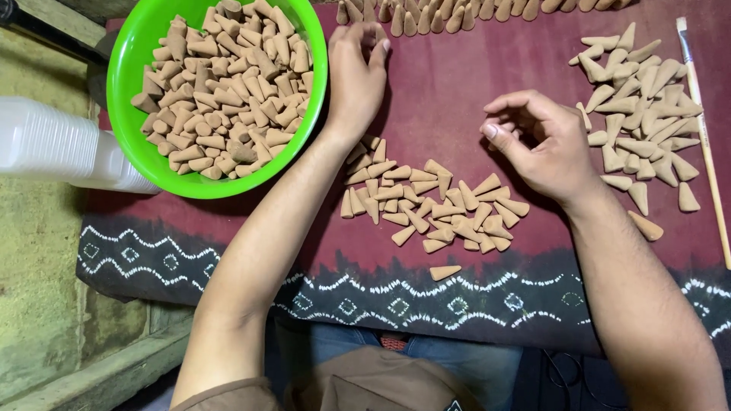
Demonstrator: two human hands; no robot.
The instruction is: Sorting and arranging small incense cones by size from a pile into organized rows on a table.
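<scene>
My left hand (pixel 356 72) reaches to the far edge of the maroon cloth (pixel 449 99), its fingertips pinching at a tan cone in a row of upright cones (pixel 426 15). To the right, my right hand (pixel 539 141) hovers above the cloth with fingers loosely curled and apart; I cannot see anything in it. Between my forearms a loose pile of tan clay-like cones (pixel 434 205) lies flat on the cloth. A single cone (pixel 445 272) lies nearer to me. A bright green bowl (pixel 122 72) at the left holds many more cones.
A second heap of cones (pixel 643 106) lies at the right, beside a thin brush (pixel 704 129). A stack of clear plastic containers (pixel 53 144) lies left of the bowl. The cloth has a dark patterned border (pixel 343 301) over a stone ledge (pixel 38 289).
</scene>
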